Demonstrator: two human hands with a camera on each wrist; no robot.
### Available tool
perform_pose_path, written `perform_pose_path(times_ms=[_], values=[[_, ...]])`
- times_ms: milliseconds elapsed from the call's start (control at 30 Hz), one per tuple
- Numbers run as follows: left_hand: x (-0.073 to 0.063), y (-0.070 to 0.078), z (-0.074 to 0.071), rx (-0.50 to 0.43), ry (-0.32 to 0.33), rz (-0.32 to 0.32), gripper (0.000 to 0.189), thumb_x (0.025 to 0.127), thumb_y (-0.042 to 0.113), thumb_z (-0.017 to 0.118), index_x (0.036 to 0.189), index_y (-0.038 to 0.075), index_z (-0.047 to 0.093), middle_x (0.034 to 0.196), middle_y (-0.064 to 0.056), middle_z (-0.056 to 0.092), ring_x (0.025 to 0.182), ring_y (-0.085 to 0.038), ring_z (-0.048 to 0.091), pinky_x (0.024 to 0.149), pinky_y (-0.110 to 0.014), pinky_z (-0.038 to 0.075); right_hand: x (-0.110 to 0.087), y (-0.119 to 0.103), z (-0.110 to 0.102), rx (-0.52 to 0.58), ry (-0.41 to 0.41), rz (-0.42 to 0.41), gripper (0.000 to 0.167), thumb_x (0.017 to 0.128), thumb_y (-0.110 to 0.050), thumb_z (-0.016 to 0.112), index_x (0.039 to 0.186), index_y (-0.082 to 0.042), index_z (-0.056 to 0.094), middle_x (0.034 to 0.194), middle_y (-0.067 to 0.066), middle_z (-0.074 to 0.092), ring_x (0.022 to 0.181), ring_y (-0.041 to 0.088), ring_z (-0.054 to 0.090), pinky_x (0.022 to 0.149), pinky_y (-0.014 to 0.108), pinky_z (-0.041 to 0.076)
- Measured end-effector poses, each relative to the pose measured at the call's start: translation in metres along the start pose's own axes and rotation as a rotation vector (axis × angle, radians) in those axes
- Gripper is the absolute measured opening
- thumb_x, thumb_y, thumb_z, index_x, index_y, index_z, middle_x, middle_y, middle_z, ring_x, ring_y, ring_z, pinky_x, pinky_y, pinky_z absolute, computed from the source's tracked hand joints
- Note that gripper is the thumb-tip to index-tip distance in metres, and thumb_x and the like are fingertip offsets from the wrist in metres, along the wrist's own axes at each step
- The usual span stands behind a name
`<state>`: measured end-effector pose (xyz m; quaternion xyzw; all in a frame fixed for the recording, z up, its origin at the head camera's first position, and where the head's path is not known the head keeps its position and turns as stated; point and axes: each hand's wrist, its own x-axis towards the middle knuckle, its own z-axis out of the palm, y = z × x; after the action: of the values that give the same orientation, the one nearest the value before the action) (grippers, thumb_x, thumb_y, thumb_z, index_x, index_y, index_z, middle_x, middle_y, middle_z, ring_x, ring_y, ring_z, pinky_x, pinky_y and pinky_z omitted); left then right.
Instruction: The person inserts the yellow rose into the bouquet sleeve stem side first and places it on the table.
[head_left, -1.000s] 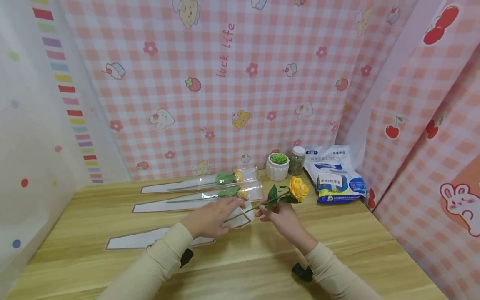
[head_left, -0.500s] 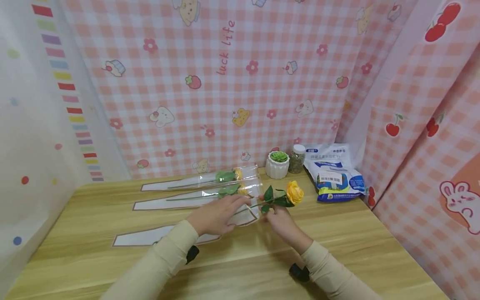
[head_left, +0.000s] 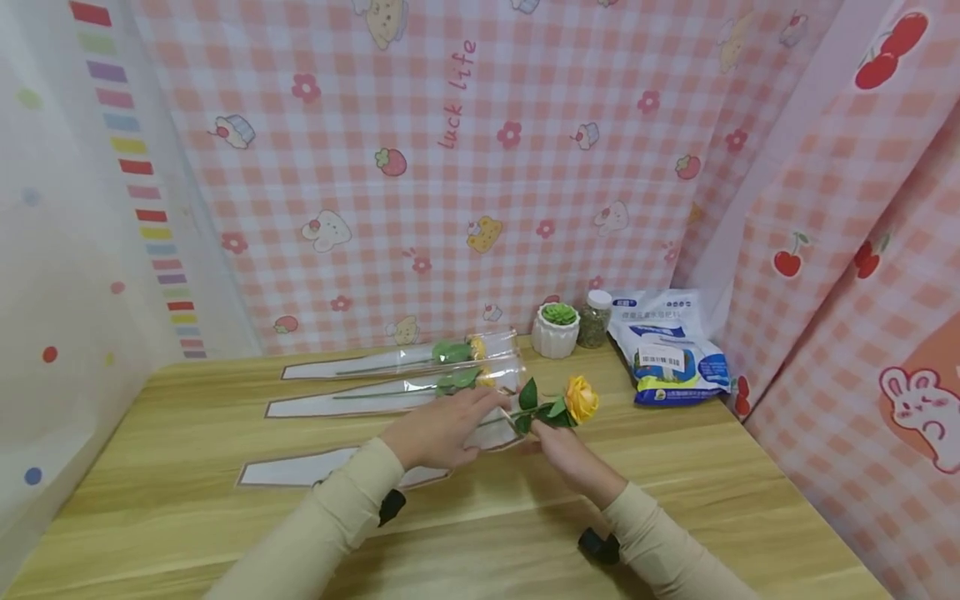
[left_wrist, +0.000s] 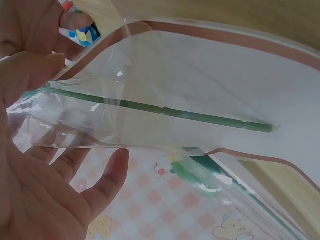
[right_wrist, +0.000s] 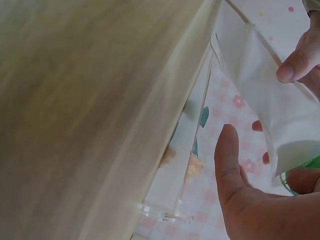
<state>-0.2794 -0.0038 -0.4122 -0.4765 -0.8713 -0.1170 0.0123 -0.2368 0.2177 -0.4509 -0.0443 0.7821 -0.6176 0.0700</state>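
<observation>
My left hand [head_left: 438, 429] grips the mouth end of a long flower sleeve [head_left: 497, 433], clear in front with a white back and brown border. The thumb is on one edge and fingers reach the other. Just right of it, my right hand [head_left: 566, 454] holds a yellow rose [head_left: 582, 400] below its bloom, by the leaves. The bloom points right, outside the sleeve. Inside the sleeve, in the left wrist view, the rose's green stem [left_wrist: 200, 118] runs lengthwise behind the clear film. My left forearm hides part of the sleeve's middle.
Two sleeves with yellow roses inside, a nearer one [head_left: 390, 400] and a farther one [head_left: 375, 364], lie behind my left hand. Behind the rose stand a potted succulent [head_left: 555, 333] and a jar [head_left: 595, 321]. A blue and white bag [head_left: 675, 358] lies at the right.
The rose has moved a little left and lower, its stem going deeper into the sleeve. My left hand and the sleeve have shifted slightly right.
</observation>
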Motion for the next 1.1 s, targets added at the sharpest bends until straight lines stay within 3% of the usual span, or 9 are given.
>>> perform_pose_path(times_ms=[133,300,400,533,633,767,967,1100], values=[[-0.003,-0.002,-0.003,-0.044,0.027,-0.009,0.073,0.086,0.013,0.078,0.148,0.017,0.039,0.147,-0.008,0.049,0.116,-0.022,0.060,0.097,-0.039,0.055,-0.002,0.000,-0.006,-0.007,-0.043,0.021,0.048,0.108,-0.022,0.035,0.137,0.012,0.052,0.139,0.029,0.055,0.111,0.047,0.065,0.118,0.062,0.023],[-0.007,-0.005,-0.009,-0.078,0.052,-0.016,0.073,0.087,0.013,0.077,0.148,0.014,0.039,0.150,-0.009,0.048,0.127,-0.025,0.055,0.105,-0.041,0.049,0.004,0.008,-0.016,0.065,-0.161,-0.036,0.051,0.111,-0.028,0.036,0.137,0.014,0.048,0.132,0.034,0.058,0.114,0.051,0.061,0.110,0.058,0.040],[-0.009,-0.007,-0.012,-0.081,0.056,-0.018,0.073,0.087,0.014,0.077,0.150,0.012,0.039,0.151,-0.010,0.047,0.134,-0.027,0.050,0.109,-0.042,0.045,0.009,0.016,-0.022,0.116,-0.185,-0.079,0.042,0.109,-0.016,0.038,0.135,0.017,0.045,0.129,0.041,0.055,0.117,0.056,0.056,0.102,0.059,0.048],[-0.012,-0.013,-0.014,-0.080,0.060,-0.037,0.072,0.088,0.015,0.076,0.150,0.012,0.039,0.152,-0.009,0.046,0.138,-0.026,0.047,0.112,-0.042,0.043,0.016,0.021,-0.037,0.129,-0.145,-0.077,0.039,0.102,0.001,0.038,0.137,0.018,0.039,0.125,0.041,0.057,0.110,0.053,0.062,0.095,0.058,0.053],[-0.015,-0.018,-0.014,-0.077,0.061,-0.055,0.072,0.089,0.015,0.075,0.151,0.012,0.038,0.153,-0.008,0.045,0.139,-0.026,0.045,0.113,-0.041,0.041,0.019,0.017,-0.054,0.090,-0.104,-0.042,0.042,0.100,0.004,0.040,0.140,0.015,0.038,0.120,0.032,0.061,0.101,0.037,0.069,0.090,0.050,0.057],[-0.020,-0.023,-0.013,-0.064,0.051,-0.083,0.072,0.090,0.017,0.074,0.152,0.013,0.037,0.155,-0.008,0.043,0.140,-0.026,0.044,0.110,-0.042,0.044,0.018,0.002,-0.080,0.007,-0.140,-0.050,0.051,0.101,0.001,0.049,0.148,0.011,0.032,0.133,0.030,0.052,0.105,0.024,0.065,0.091,0.046,0.056],[-0.024,-0.023,-0.013,-0.069,0.045,-0.098,0.073,0.090,0.015,0.074,0.152,0.016,0.037,0.155,-0.009,0.042,0.138,-0.028,0.046,0.105,-0.044,0.049,0.009,-0.020,-0.099,-0.052,-0.304,-0.076,0.079,0.098,-0.006,0.066,0.160,-0.009,0.016,0.156,0.032,0.027,0.126,0.040,0.053,0.099,0.050,0.051],[-0.024,-0.022,-0.012,-0.068,0.037,-0.093,0.074,0.089,0.014,0.074,0.153,0.015,0.036,0.155,-0.010,0.043,0.137,-0.029,0.047,0.105,-0.045,0.049,0.008,-0.030,-0.093,-0.028,-0.262,-0.101,0.072,0.097,-0.009,0.069,0.153,-0.006,0.023,0.156,0.029,0.027,0.122,0.032,0.055,0.092,0.041,0.056]])
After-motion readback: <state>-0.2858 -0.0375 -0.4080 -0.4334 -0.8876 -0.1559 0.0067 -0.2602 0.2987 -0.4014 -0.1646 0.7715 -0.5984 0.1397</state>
